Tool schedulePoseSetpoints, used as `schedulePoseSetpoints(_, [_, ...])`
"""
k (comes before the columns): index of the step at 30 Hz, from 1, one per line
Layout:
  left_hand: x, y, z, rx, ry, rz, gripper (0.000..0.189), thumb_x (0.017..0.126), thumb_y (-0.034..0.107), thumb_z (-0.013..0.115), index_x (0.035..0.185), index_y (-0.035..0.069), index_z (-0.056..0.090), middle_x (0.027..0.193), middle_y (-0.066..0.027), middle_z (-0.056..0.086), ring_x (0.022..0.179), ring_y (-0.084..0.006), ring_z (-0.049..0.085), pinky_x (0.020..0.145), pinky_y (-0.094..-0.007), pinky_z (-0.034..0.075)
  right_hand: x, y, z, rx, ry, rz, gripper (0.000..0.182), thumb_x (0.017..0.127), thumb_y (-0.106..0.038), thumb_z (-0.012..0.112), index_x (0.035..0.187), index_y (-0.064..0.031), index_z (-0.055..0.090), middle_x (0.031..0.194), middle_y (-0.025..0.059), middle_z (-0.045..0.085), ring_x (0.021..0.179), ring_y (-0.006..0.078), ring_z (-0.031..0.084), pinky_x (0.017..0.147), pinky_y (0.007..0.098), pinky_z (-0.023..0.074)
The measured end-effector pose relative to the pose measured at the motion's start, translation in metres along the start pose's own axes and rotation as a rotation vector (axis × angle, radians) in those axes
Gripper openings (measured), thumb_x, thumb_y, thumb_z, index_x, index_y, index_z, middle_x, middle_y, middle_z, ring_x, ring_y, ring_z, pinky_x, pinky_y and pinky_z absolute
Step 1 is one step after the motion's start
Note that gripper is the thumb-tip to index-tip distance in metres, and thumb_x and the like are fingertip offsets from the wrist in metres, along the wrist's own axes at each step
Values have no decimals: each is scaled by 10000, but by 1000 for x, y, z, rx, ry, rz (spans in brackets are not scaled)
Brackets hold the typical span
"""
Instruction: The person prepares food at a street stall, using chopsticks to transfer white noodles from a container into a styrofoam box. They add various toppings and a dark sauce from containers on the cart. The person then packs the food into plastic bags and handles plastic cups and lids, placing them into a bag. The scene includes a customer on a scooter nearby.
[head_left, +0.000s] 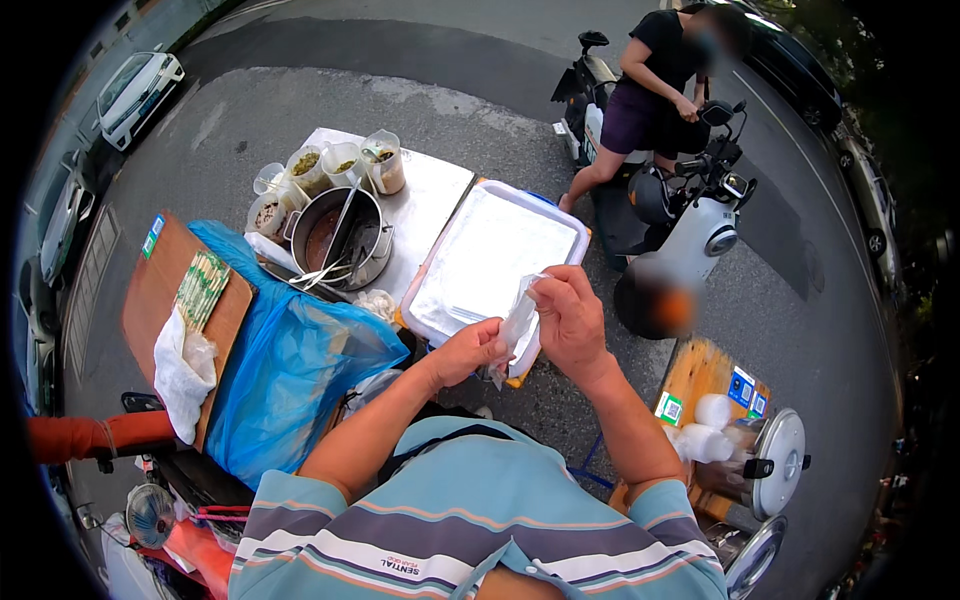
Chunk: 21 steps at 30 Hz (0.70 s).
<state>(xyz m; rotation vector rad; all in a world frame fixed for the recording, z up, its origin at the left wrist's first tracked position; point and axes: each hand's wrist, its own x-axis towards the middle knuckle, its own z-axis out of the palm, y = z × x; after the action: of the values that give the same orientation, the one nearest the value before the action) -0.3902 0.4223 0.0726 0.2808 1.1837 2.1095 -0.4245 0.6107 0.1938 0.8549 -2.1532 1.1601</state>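
Observation:
Between my two hands is a thin clear plastic bag (517, 324). My left hand (472, 349) pinches its lower left side between thumb and fingers. At its upper right, the fingertips of my right hand (571, 321) grip the bag's edge. Just beyond my hands lies a white plastic tub (412, 301) with a flat white surface (501, 251) inside it. To the left, a two-handled metal pot (379, 251) is split by a divider and holds brown and dark contents, with utensils leaning in it.
Several plastic measuring jugs (386, 169) stand behind the pot. A blue plastic bag (292, 367) and a wooden board (176, 259) with wrapped chopsticks (202, 281) lie left. A person (652, 97) straddles a white scooter (675, 255) ahead. Lidded metal pots (780, 465) stand right.

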Motion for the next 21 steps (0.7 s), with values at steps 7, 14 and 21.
schedulePoseSetpoints(7, [11, 33, 5, 35, 141, -320, 259, 972, 260, 667, 1124, 74, 571, 920, -49, 665, 666, -137, 658, 580, -248, 524, 13, 11, 2, 25, -53, -90, 203, 821, 56, 695, 977, -22, 590, 918, 126, 610, 718, 274, 655, 599, 358, 540])
schedulePoseSetpoints(14, [1, 45, 33, 905, 339, 122, 370, 796, 29, 789, 1101, 32, 579, 1033, -60, 666, 873, -168, 637, 749, -332, 529, -15, 69, 32, 367, -135, 577, 100, 907, 2, 654, 983, -9, 590, 837, 115, 642, 747, 192, 617, 699, 310, 495])
schedulePoseSetpoints(21, [-6, 51, 36, 1966, -464, 662, 78, 765, 149, 626, 836, 126, 605, 900, 6, 562, 820, -168, 543, 755, -313, 456, -65, 94, 61, 229, -300, 535, 89, 896, -27, 663, 984, -17, 654, 878, 126, 638, 803, 247, 645, 724, 344, 511])
